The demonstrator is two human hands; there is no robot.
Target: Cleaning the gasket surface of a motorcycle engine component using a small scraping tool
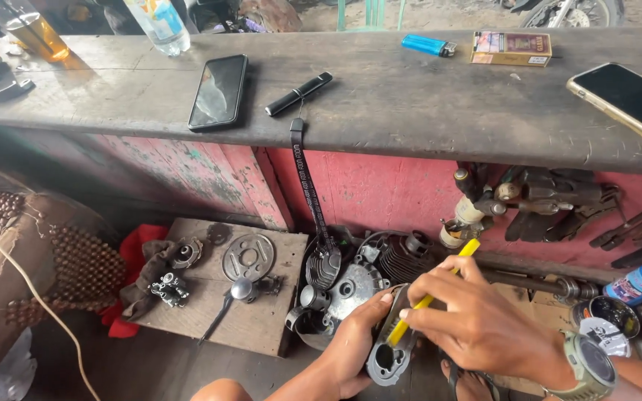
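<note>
My left hand point(354, 345) grips a small grey metal engine part point(389, 355) with a round hole at its lower end, held low in the middle of the view. My right hand point(473, 315) holds a thin yellow tool point(440, 286) slanted across the top of that part, its tip against the metal. A watch point(592, 364) is on my right wrist. Just behind my hands lie a finned grey engine cylinder point(399, 256) and a round engine cover point(347, 286).
A wooden board point(261, 327) carries a round metal plate point(248, 258), a small carburettor-like piece point(169, 288) and a rag. The grey bench top point(380, 104) holds two phones, a black pen-like device with a strap, a blue lighter and a small box. Tools hang at the right.
</note>
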